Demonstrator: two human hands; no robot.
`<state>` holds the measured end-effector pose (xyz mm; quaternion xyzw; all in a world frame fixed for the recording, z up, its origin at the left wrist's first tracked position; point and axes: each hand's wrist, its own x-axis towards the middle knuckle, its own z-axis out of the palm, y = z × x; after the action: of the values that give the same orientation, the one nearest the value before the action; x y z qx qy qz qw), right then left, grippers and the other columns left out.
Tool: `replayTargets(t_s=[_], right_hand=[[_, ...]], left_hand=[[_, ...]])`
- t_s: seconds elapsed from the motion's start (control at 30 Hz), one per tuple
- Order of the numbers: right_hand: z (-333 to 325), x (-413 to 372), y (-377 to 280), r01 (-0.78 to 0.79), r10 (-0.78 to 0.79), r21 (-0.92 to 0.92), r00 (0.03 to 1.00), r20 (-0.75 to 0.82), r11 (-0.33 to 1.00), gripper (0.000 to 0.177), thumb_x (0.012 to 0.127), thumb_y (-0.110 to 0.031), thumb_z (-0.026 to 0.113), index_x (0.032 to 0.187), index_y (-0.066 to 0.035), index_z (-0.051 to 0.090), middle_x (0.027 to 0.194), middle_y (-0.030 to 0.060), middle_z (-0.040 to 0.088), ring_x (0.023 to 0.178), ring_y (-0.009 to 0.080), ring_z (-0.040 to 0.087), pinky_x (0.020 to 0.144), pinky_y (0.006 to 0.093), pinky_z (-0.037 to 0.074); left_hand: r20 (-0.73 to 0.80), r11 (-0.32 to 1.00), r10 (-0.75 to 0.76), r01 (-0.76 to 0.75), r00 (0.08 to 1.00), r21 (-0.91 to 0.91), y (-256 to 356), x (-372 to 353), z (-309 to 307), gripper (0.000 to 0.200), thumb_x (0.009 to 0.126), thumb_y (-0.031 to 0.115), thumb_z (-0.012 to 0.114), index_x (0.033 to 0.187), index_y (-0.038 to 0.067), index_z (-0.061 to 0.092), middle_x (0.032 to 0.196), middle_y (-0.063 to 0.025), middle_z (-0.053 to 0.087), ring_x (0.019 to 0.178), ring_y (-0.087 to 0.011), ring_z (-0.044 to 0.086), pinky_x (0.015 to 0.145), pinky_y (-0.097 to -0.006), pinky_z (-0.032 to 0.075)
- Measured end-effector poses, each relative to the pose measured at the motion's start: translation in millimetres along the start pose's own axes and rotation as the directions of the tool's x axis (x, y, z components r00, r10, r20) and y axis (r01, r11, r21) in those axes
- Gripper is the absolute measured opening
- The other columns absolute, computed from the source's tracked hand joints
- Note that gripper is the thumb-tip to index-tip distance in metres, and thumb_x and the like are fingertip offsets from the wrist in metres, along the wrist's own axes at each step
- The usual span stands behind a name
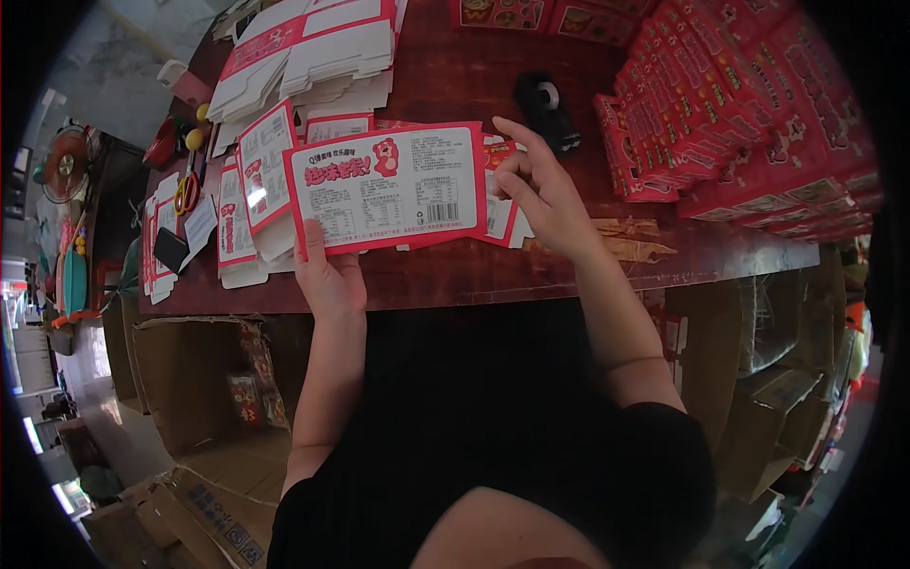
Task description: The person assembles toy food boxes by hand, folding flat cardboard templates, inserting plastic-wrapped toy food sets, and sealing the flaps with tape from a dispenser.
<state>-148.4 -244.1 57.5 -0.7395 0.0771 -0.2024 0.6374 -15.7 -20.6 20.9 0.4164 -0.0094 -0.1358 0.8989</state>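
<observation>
My left hand [329,277] grips a printed carton [387,187] at its lower left corner, thumb on the front. The carton has a white panel, a pink-red border, a cartoon bear and a barcode, and it is held up over the table facing me. Just off its right edge is my right hand [542,194], with the index finger stretched out and the other fingers partly bent; nothing shows in it. More flat cartons [263,171] lie behind and to the left of the held one, partly hidden by it.
The dark red table [455,71] bears a stack of flattened cartons [332,52], a tape dispenser [547,109], scissors [188,192] and a black phone-like object [172,249]. Filled red boxes [701,104] are piled at right. Open cardboard boxes [194,389] stand below the table edge.
</observation>
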Motion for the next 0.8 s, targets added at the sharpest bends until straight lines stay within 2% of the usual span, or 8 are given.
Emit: replayTargets(t_s=[0.2, 0.3, 0.4, 0.53, 0.63, 0.7, 0.73, 0.8], right_hand=[[9.2, 3.1, -4.5, 0.020, -0.048, -0.306, 0.995, -0.084, 0.952, 0.053, 0.086, -0.007, 0.058, 0.133, -0.003, 0.035, 0.078, 0.0043, 0.053, 0.072, 0.0100, 0.052, 0.069, 0.0248, 0.044], [11.6, 4.0, 4.9, -0.050, 0.015, -0.187, 0.982, -0.187, 0.981, 0.054, 0.083, -0.010, 0.064, 0.130, -0.004, 0.038, 0.081, 0.0014, 0.054, 0.068, 0.0085, 0.050, 0.064, 0.0235, 0.042], [9.5, 10.4, 18.4, -0.223, 0.277, 0.334, 0.953, -0.123, 0.916, 0.052, 0.084, -0.016, 0.065, 0.129, -0.007, 0.040, 0.082, -0.0035, 0.054, 0.062, 0.0063, 0.045, 0.058, 0.0211, 0.039], [5.8, 1.9, 33.1, -0.349, 0.235, 0.831, 0.934, 0.270, 0.432, 0.049, 0.087, -0.024, 0.062, 0.129, -0.012, 0.041, 0.081, -0.0065, 0.050, 0.060, 0.0043, 0.040, 0.054, 0.0175, 0.033], [5.7, 2.7, 28.5, -0.300, 0.313, 0.780, 0.939, 0.141, 0.549, 0.048, 0.088, -0.022, 0.062, 0.130, -0.011, 0.040, 0.079, -0.0053, 0.047, 0.064, 0.0048, 0.041, 0.055, 0.0174, 0.034], [15.4, 5.7, 24.4, 0.044, 0.129, 0.481, 0.938, -0.320, 0.876, 0.051, 0.089, -0.020, 0.060, 0.132, -0.008, 0.037, 0.089, -0.0008, 0.045, 0.072, 0.0061, 0.044, 0.059, 0.0187, 0.037], [20.2, 3.1, 10.4, 0.217, -0.071, 0.250, 0.870, -0.488, 0.944, 0.052, 0.089, -0.019, 0.060, 0.133, -0.006, 0.035, 0.094, 0.0011, 0.044, 0.075, 0.0069, 0.046, 0.062, 0.0203, 0.041], [22.6, -11.3, -6.8, 0.344, -0.338, -0.048, 0.870, -0.358, 0.938, 0.071, 0.080, -0.033, 0.069, 0.135, -0.006, 0.033, 0.110, 0.0071, 0.040, 0.087, 0.0157, 0.050, 0.078, 0.0333, 0.046]], left_hand=[[0.037, 1.000, 0.007, -0.007, 0.999, -0.022, -1.1, -1.1, -0.6, 0.033, 0.092, 0.023, 0.055, 0.117, 0.002, 0.049, 0.114, -0.0081, 0.058, 0.102, -0.0182, 0.057, 0.086, -0.0331, 0.049], [0.080, 0.999, -0.001, 0.004, 0.997, -0.041, -0.4, 0.9, -2.0, 0.035, 0.093, 0.024, 0.054, 0.119, 0.002, 0.049, 0.117, -0.0082, 0.057, 0.105, -0.0185, 0.056, 0.089, -0.0337, 0.048], [0.100, 0.994, -0.070, 0.078, 0.992, -0.074, -0.7, 0.9, -1.7, 0.037, 0.093, 0.025, 0.053, 0.122, 0.002, 0.047, 0.119, -0.0082, 0.056, 0.108, -0.0188, 0.055, 0.091, -0.0341, 0.046], [0.107, 0.975, -0.182, 0.193, 0.978, -0.108, -6.7, 0.3, 1.4, 0.039, 0.093, 0.026, 0.053, 0.124, 0.002, 0.046, 0.120, -0.0076, 0.056, 0.109, -0.0192, 0.055, 0.093, -0.0346, 0.045], [0.074, 0.985, -0.135, 0.142, 0.988, -0.099, -7.5, 2.1, 5.5, 0.039, 0.092, 0.025, 0.055, 0.123, 0.003, 0.046, 0.118, -0.0075, 0.057, 0.107, -0.0195, 0.056, 0.093, -0.0350, 0.046], [0.031, 0.998, -0.004, 0.006, 1.000, -0.061, -1.3, -1.4, 15.2, 0.035, 0.090, 0.019, 0.059, 0.119, 0.002, 0.047, 0.111, -0.0072, 0.059, 0.101, -0.0203, 0.058, 0.089, -0.0353, 0.048], [0.096, 0.974, 0.184, -0.194, 0.978, 0.119, -5.2, -5.4, 18.8, 0.033, 0.089, 0.014, 0.059, 0.118, 0.001, 0.049, 0.113, -0.0069, 0.057, 0.102, -0.0214, 0.057, 0.090, -0.0356, 0.047], [0.486, 0.638, 0.422, -0.632, 0.765, 0.440, 0.8, -10.9, 29.0, 0.031, 0.081, 0.004, 0.063, 0.111, 0.000, 0.054, 0.111, -0.0079, 0.057, 0.101, -0.0272, 0.058, 0.088, -0.0375, 0.048]])
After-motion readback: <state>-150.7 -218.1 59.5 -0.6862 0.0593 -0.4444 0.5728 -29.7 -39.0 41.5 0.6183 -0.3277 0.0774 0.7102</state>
